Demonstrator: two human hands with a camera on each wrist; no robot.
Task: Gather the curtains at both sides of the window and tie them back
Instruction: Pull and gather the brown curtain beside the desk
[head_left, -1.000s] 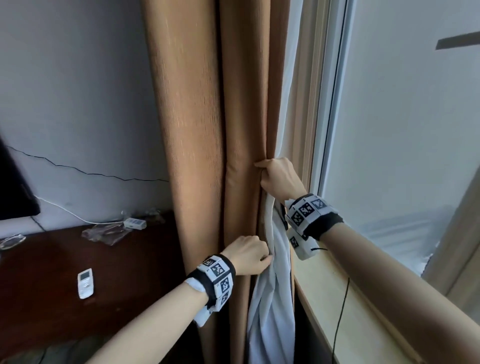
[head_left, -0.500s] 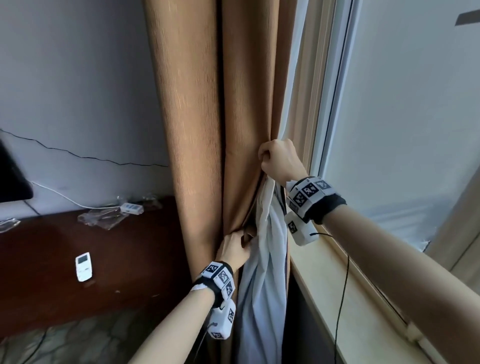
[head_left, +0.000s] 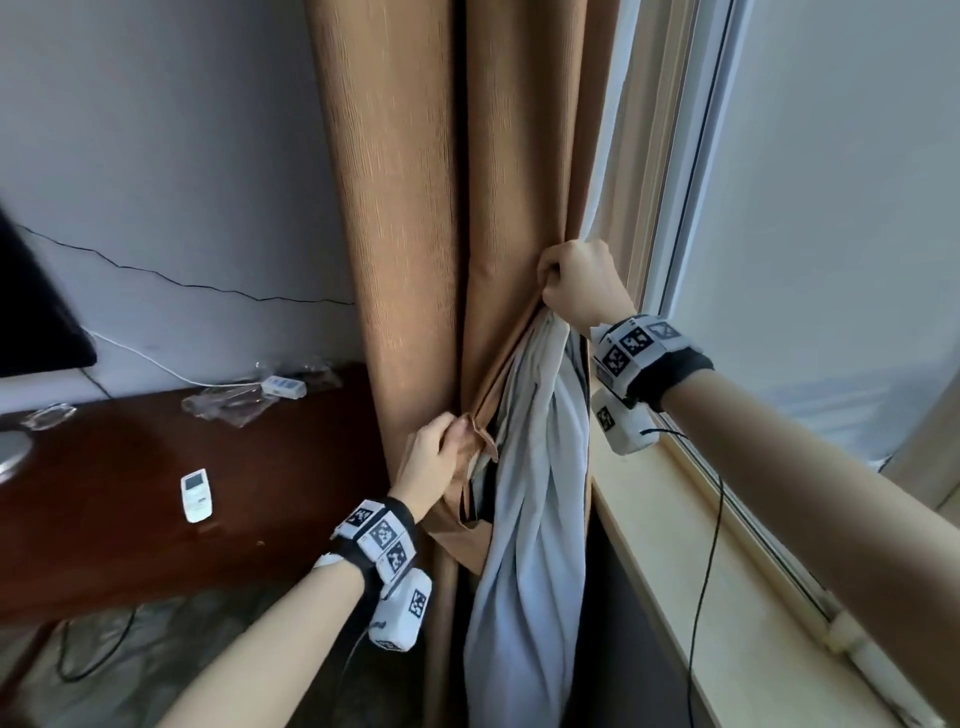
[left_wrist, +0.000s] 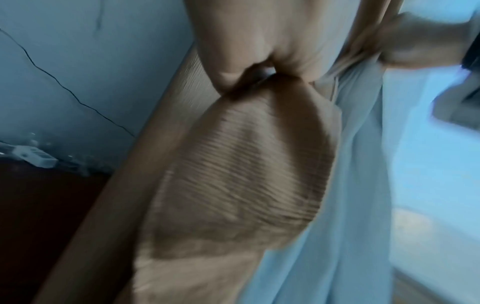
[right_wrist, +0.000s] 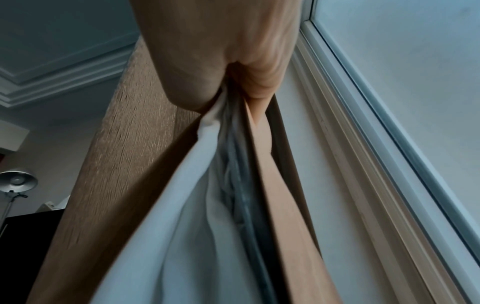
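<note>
A tan curtain (head_left: 395, 208) hangs in thick folds left of the window (head_left: 831, 208), with a white lining (head_left: 535, 493) bunched along its right edge. My right hand (head_left: 566, 283) grips the gathered edge of curtain and lining up high; the right wrist view shows tan curtain (right_wrist: 275, 164) and white lining (right_wrist: 182, 185) running out from between my fingers (right_wrist: 192, 86). Lower down, my left hand (head_left: 441, 447) pinches a fold of the tan fabric. The left wrist view is blurred but shows the ribbed tan fabric (left_wrist: 246, 174) held at my fingertips (left_wrist: 228, 78).
A dark wooden desk (head_left: 104, 493) stands left of the curtain with a white remote (head_left: 196, 494), a plastic bag and a white adapter (head_left: 283, 385). A pale window sill (head_left: 701, 597) runs along the right, with a thin black cable (head_left: 706, 571) over it. Cables lie on the floor.
My left hand let go near the white lining, moved left and took a pinch of the tan fold. My right hand kept its grip and rose slightly in the view.
</note>
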